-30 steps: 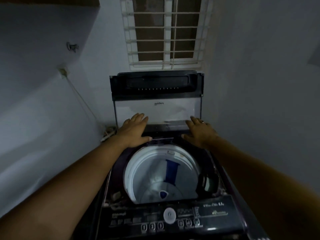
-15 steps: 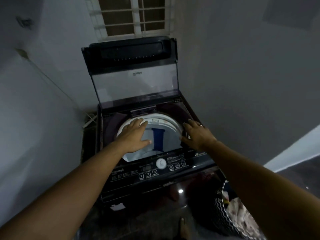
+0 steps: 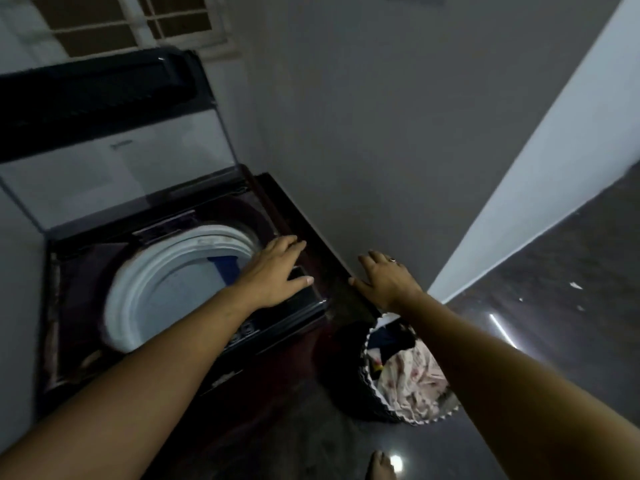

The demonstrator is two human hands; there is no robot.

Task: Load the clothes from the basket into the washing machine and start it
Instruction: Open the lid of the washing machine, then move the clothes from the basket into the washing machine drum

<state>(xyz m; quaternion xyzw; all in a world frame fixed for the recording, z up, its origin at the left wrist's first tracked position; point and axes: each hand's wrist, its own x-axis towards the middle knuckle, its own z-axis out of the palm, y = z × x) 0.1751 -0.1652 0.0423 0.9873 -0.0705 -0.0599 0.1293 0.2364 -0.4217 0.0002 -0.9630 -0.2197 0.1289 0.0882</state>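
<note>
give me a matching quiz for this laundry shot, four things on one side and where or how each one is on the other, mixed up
Things:
1. lid
2. basket
3. left hand
4. right hand

Places or states:
A. on the floor, clothes inside
B. over the washing machine at its front right corner, fingers straight
C. raised upright at the back of the machine
D. past the machine's right side, ring on one finger

Pairs: 1-C, 2-A, 3-B, 4-D
</note>
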